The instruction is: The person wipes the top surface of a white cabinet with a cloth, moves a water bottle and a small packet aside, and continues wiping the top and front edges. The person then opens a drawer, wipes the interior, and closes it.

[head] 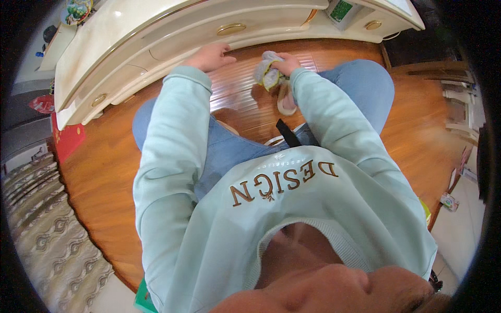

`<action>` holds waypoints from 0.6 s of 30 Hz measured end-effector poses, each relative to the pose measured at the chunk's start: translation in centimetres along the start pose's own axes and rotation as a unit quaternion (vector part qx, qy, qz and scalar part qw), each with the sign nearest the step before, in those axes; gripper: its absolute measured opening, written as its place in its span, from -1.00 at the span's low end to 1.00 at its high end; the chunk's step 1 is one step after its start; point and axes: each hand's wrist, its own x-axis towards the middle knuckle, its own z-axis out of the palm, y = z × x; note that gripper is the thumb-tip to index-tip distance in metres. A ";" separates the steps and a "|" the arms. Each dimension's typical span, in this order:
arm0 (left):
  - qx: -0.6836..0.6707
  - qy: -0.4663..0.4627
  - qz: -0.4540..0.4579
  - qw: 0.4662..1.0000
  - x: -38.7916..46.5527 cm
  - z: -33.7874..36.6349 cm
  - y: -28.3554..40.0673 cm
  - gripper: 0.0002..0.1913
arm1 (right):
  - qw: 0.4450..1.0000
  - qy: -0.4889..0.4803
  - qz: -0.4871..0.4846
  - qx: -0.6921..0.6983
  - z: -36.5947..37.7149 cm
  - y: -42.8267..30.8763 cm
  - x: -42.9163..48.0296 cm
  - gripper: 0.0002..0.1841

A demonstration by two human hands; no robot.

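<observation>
My right hand [287, 63] grips a bunched grey cloth with yellow-green edging [269, 72], held above the wooden floor [242, 86]. To the left, my left hand [212, 57] is empty, its fingers apart, beside the bottom edge of a long cream cabinet [168, 47]. Whether that hand touches the cabinet or the floor cannot be told. The cabinet has drawers with gold oval handles [231, 29]. Beneath the cloth, a light slipper [287, 105] shows on a foot between my bent knees.
A red mat or sheet [69, 135] lies by the cabinet's left end. A patterned fabric [54, 227] spreads along the lower left. At the bottom left is a green object [145, 299]. Small items and white furniture [458, 105] stand at the right edge.
</observation>
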 end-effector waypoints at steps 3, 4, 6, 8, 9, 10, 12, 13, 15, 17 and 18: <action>-0.003 0.014 -0.007 1.000 -0.4 -1.7 0.0 -0.44 | 0.996 -0.004 -0.058 0.061 1.6 -1.9 0.9 -0.37; -0.007 0.019 -0.001 1.000 -0.7 -2.3 -0.4 -0.44 | 0.995 -0.023 -0.085 0.038 2.3 -2.3 1.1 -0.35; 0.016 0.015 0.010 1.000 -1.3 -2.9 -0.8 -0.45 | 0.993 -0.052 -0.098 0.025 3.7 -2.2 1.1 -0.35; 0.066 0.005 0.017 0.998 -2.7 -3.0 -0.9 -0.46 | 0.995 -0.065 -0.079 -0.013 4.4 -0.6 1.4 -0.37; 0.040 -0.002 0.012 0.999 -3.2 -2.9 -0.6 -0.47 | 0.998 -0.054 -0.040 0.014 4.2 0.5 2.1 -0.35; 0.015 -0.009 0.007 1.000 -3.9 -2.9 -0.4 -0.48 | 0.998 -0.046 -0.005 0.041 3.9 1.9 2.9 -0.34; -0.018 -0.017 -0.004 1.000 -5.1 -3.0 0.4 -0.50 | 0.992 -0.018 0.023 0.121 2.3 5.3 5.1 -0.35; -0.025 -0.018 -0.008 0.999 -5.5 -3.0 0.8 -0.51 | 0.983 0.073 0.087 0.141 2.0 6.6 6.9 -0.30; -0.014 -0.017 -0.016 1.000 -5.9 -3.0 1.6 -0.52 | 0.914 0.215 0.181 0.292 0.0 8.8 10.1 -0.23; 0.024 -0.011 -0.027 0.999 -6.0 -3.0 1.8 -0.52 | 0.831 0.341 0.122 0.422 -2.3 9.6 12.4 -0.32; 0.023 -0.005 -0.035 0.999 -6.1 -2.9 1.8 -0.50 | 0.786 0.382 0.079 0.480 -2.9 9.2 13.2 -0.31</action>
